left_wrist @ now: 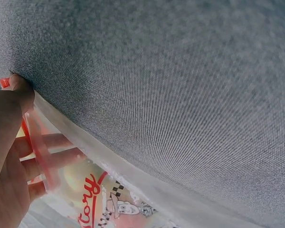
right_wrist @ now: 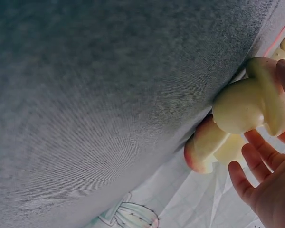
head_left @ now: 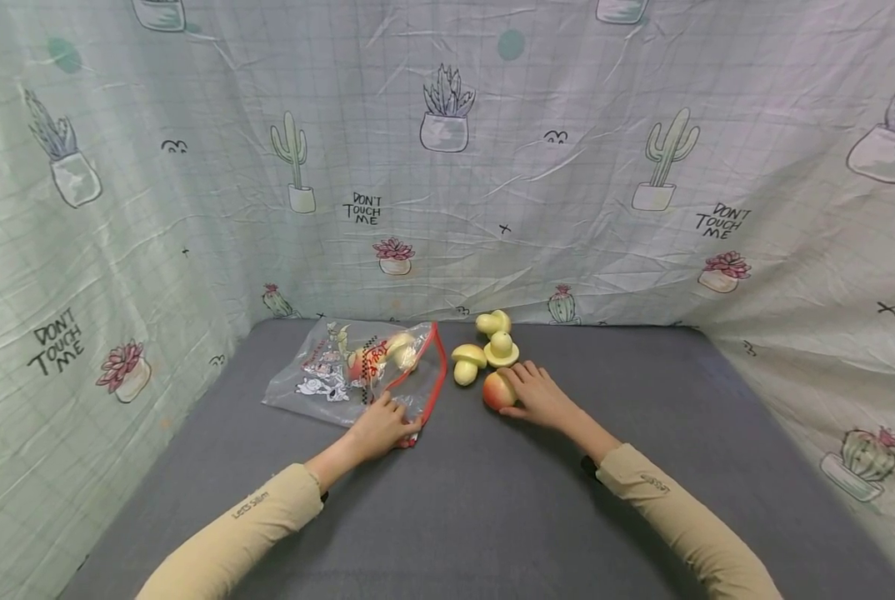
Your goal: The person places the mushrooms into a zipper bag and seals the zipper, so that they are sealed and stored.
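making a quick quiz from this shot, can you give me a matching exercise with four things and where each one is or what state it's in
Things:
1. left hand
2. right hand
3. plastic bag
4. yellow mushrooms

States:
a. lying flat on the grey table, toys inside
b. loose in a cluster beyond the peach
c. pinching the bag's red edge
d. fingers on the peach

Pairs: 1-c, 2-d, 3-a, 4-b
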A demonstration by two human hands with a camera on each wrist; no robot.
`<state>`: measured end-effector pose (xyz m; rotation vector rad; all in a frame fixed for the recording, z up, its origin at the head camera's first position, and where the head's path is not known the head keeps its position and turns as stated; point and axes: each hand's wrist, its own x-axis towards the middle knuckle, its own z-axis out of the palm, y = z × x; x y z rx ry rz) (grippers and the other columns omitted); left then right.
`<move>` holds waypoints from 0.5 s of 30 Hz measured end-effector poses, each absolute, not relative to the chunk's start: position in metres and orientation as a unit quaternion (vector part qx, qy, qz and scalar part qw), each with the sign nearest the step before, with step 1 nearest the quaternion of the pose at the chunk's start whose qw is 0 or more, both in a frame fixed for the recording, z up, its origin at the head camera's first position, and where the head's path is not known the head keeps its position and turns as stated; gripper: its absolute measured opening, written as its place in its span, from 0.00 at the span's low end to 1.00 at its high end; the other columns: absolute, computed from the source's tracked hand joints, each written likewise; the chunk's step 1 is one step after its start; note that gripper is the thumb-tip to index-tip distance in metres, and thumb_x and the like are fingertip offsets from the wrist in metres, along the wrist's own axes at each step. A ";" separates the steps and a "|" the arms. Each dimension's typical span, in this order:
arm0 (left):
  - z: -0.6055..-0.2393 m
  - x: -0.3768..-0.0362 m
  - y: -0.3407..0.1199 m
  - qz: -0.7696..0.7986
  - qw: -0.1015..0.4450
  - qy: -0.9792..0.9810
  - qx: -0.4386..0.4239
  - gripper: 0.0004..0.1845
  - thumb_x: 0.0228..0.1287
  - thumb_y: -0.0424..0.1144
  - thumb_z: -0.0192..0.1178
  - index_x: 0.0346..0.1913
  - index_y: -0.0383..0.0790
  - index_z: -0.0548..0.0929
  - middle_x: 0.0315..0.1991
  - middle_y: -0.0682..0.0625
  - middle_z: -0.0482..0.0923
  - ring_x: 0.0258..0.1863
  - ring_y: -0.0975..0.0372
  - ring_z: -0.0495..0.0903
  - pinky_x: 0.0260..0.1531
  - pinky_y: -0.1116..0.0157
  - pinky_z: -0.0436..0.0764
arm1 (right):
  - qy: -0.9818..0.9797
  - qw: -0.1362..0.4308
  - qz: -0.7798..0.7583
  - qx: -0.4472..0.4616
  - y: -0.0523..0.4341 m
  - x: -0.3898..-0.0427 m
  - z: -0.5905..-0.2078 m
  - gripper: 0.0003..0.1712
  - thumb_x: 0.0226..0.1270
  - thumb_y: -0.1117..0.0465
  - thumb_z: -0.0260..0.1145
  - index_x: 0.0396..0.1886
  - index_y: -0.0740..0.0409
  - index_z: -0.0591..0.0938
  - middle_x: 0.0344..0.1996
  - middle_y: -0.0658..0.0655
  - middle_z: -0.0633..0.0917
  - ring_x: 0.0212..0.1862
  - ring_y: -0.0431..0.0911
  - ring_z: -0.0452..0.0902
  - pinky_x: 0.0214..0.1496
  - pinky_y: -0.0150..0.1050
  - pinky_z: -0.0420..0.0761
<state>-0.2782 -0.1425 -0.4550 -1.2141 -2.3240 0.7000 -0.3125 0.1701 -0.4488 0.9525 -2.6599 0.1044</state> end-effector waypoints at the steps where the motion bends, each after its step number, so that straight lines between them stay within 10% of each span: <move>1: -0.455 -0.278 -0.142 0.251 0.212 -0.837 -0.437 0.18 0.56 0.58 0.50 0.48 0.58 0.75 0.28 0.52 0.77 0.31 0.59 0.77 0.43 0.58 0.68 | -0.929 0.157 0.034 0.333 0.170 -0.313 -0.449 0.39 0.50 0.44 0.66 0.59 0.59 0.67 0.48 0.59 0.73 0.45 0.51 0.66 0.41 0.46 0.68; 15: -0.455 -0.278 -0.141 0.244 0.218 -0.839 -0.435 0.18 0.54 0.58 0.51 0.47 0.57 0.75 0.28 0.51 0.77 0.30 0.59 0.77 0.44 0.58 0.69 | -0.922 0.171 -0.001 0.349 0.171 -0.313 -0.452 0.40 0.44 0.55 0.71 0.58 0.63 0.67 0.43 0.60 0.74 0.41 0.52 0.67 0.36 0.45 0.70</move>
